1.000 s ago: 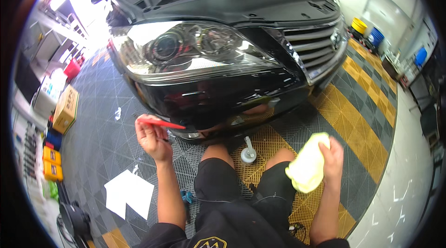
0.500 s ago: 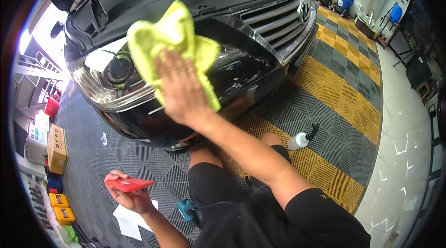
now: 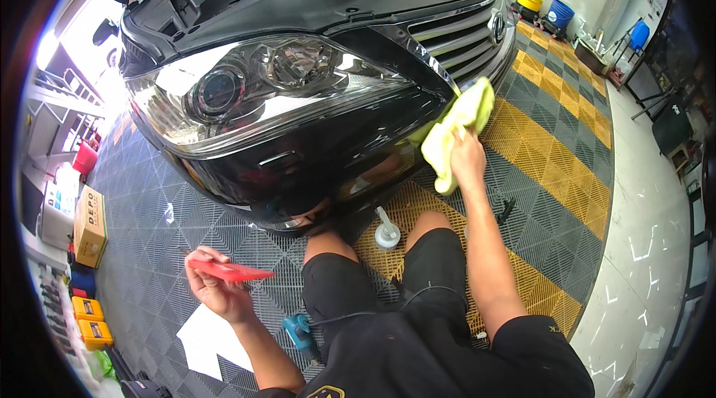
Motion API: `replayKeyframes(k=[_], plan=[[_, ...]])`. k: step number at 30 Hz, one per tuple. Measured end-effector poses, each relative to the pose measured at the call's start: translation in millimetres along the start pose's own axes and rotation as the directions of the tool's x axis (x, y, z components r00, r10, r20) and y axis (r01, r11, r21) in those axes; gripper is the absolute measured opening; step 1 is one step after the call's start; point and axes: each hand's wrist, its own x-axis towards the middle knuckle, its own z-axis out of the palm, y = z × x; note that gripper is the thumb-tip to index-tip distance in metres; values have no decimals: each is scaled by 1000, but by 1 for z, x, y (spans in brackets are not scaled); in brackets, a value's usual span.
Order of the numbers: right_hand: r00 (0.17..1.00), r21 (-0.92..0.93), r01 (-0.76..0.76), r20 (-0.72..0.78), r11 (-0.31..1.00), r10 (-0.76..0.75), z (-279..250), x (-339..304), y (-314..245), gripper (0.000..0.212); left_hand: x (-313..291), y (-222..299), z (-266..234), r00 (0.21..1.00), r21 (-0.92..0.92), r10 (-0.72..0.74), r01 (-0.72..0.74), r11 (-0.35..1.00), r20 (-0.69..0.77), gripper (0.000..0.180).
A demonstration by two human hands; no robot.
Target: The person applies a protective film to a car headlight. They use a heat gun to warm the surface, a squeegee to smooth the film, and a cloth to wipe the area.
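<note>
Crumpled yellow cloth (image 3: 453,131) in right hand (image 3: 468,159), flat red piece (image 3: 231,271) in left hand (image 3: 221,296).

Car workshop: black car (image 3: 350,118), buckets (image 3: 529,0), floor tiles (image 3: 548,152).

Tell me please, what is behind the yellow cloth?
Past the edges of the yellow cloth, the black bumper and floor tiles show; what lies directly behind it is covered and cannot be seen.

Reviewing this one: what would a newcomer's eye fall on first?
Probably the large clear headlight of the black car, left of centre near the top. Next, the bright yellow-green cloth in the right hand, by the grille's lower end, and the flat red piece in the left hand, lower left. Gold-and-gray floor tiles stripe the right side.
</note>
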Motion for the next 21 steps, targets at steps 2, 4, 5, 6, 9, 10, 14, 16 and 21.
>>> replayKeyframes(k=[2, 4, 5, 6, 9, 10, 14, 16, 21], plan=[[950, 52, -307, 78, 950, 303, -26, -17, 13, 37, -6, -5, -5, 999, -46, -52, 52, 998, 2, 29], [933, 302, -127, -288, 945, 218, -33, -28, 45, 26, -4, -19, 3, 998, -142, -54, 58, 988, 38, 27], [944, 313, 13, -317, 950, 91, -38, -37, 26, 23, -11, -17, -3, 995, -145, -93, 95, 985, 23, 27], [937, 322, 154, -347, 934, -35, -42, -43, 4, 19, -17, -16, -6, 991, -148, -131, 130, 980, 6, 26], [810, 106, 465, -453, 879, -374, -31, -70, -107, 24, -20, -15, -7, 988, -152, -152, 154, 976, 24, 25], [780, 106, 543, -432, 833, -453, -17, -68, -133, 28, -20, -14, -2, 987, -157, -157, 160, 974, 36, 26], [731, -64, 638, -263, 767, -630, 52, -48, -188, 60, -25, -22, 9, 996, -80, -83, 82, 993, -16, 26], [767, -102, 600, -210, 794, -606, 60, -46, -176, 63, -29, -14, 3, 993, -86, -119, 121, 989, 27, 26], [856, -302, 440, -145, 846, -497, 49, -28, -118, 63, -33, -12, 1, 987, -106, -163, 163, 981, 17, 26]])
